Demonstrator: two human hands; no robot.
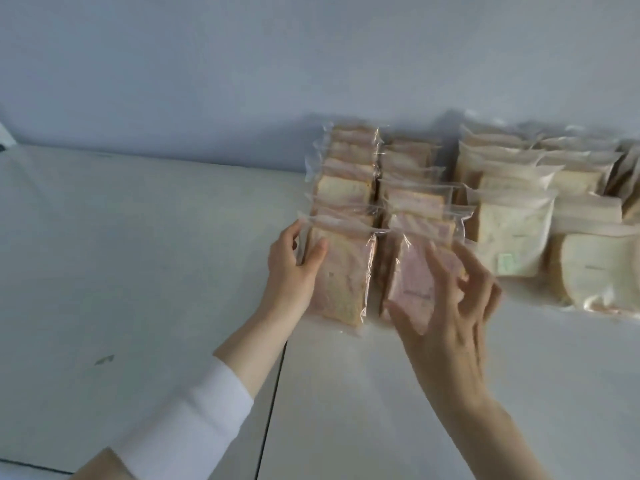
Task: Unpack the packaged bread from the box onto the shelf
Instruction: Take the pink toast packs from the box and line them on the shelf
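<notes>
Standing in overlapping rows on the white shelf surface (138,254) against the pale wall (311,64): clear plastic packets of pinkish sliced bread (346,181) at left, and cream-white sliced bread packets (512,237) at right. The left hand (294,265), white sleeve (194,420) pushed back, lies half-open with thumb and fingers touching the front pink-marbled packet (343,282) of the leftmost row. The right hand (446,299), fingers spread, loosely pinches the neighbouring pink packet (415,278), which tilts forward.
</notes>
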